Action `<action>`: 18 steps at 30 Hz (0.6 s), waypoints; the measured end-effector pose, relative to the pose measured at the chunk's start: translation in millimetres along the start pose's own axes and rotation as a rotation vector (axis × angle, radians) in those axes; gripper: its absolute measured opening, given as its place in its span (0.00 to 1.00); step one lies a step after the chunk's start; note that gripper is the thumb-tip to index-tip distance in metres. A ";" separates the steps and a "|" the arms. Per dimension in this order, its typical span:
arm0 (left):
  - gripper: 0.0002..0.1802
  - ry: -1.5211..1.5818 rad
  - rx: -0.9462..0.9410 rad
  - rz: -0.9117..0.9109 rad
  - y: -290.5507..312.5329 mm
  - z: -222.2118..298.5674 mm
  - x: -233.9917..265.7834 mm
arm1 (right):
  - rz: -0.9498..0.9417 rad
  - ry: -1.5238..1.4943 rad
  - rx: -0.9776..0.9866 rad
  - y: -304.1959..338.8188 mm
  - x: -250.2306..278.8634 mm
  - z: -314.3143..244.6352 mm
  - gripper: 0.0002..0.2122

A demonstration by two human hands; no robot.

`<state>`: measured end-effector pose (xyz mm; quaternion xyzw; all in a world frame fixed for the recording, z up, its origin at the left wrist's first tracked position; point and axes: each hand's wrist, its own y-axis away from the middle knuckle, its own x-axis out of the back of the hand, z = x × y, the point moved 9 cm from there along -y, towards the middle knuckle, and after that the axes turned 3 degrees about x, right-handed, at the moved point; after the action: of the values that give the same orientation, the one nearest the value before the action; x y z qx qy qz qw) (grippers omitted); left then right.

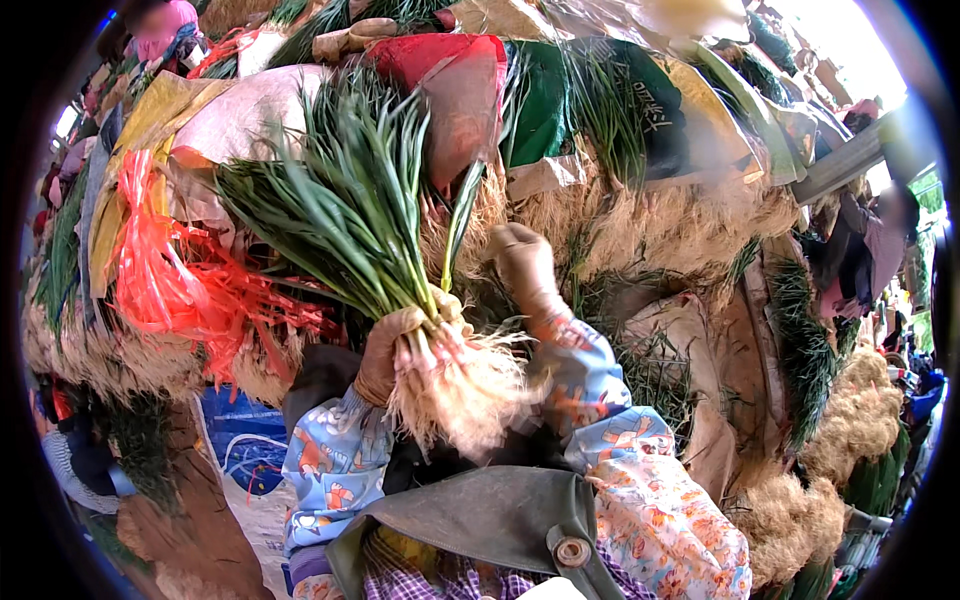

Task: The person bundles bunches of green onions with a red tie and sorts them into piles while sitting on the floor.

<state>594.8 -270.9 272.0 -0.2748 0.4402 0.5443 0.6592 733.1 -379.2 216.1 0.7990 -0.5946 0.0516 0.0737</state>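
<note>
My left hand [385, 345], in a tan glove, grips a bunch of green garlic [365, 220] just above its pinkish-white bases. The long leaves fan up and to the left, and the pale stringy roots [460, 395] hang toward my lap. One stalk [462, 215] stands apart at the bunch's right side. To the right of the bunch is my right hand [525, 265], also gloved, with its fingers curled closed. Anything inside those fingers is hidden. It is in front of a long row of piled garlic with roots [640, 225] facing me.
Red plastic ties [165, 280] lie in a tangle at the left. Red, green and yellow sacks [540, 100] cover the pile ahead. Loose leaves [655, 385] and brown sacking [700, 350] lie to the right, near more root bundles [790, 520]. Another person [870, 245] is at the far right.
</note>
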 end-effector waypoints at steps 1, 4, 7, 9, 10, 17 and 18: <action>0.20 0.019 -0.009 0.010 5.5 -0.5 4.1 | -0.023 -0.222 -0.227 -6.1 10.6 37.1 0.07; 0.21 0.027 -0.100 -0.006 5.2 4.3 2.1 | -0.951 0.654 0.342 40.4 -41.2 68.6 0.07; 0.22 0.232 -0.069 -0.067 2.0 -0.5 10.1 | -0.814 0.421 0.006 60.8 -25.5 62.5 0.11; 0.22 0.209 -0.069 -0.070 3.4 -0.2 5.7 | -0.589 -0.069 -0.254 50.5 -29.2 -25.4 0.16; 0.22 0.192 -0.083 -0.065 4.9 1.9 5.6 | -0.648 -0.281 -0.193 45.3 -49.9 -52.7 0.16; 0.22 0.070 -0.100 0.023 2.3 2.0 33.5 | -0.324 -0.507 -0.332 34.0 -72.7 -17.4 0.08; 0.21 0.095 -0.132 -0.050 3.1 4.2 16.8 | -0.148 -0.465 -0.300 20.2 -49.2 10.2 0.08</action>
<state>593.3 -258.6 259.5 -0.3540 0.4269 0.5419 0.6314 699.6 -340.3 198.9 0.8108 -0.5365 -0.2270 0.0564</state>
